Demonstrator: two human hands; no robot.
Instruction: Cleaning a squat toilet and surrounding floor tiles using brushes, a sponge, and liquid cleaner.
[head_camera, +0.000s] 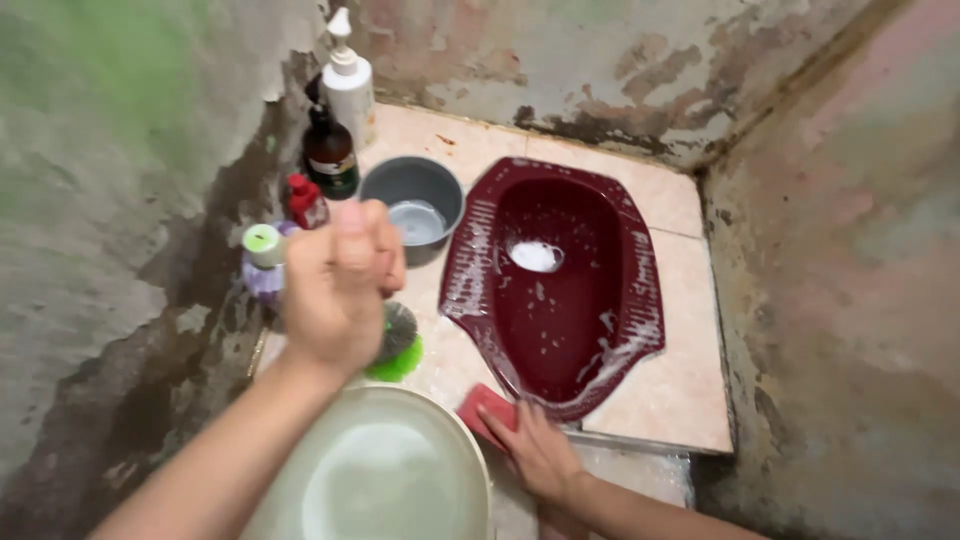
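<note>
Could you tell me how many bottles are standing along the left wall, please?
4: a white pump bottle in the corner, a dark brown bottle before it, a small red bottle, then a purple, green-capped bottle beside the left hand, which may hide more.
</note>
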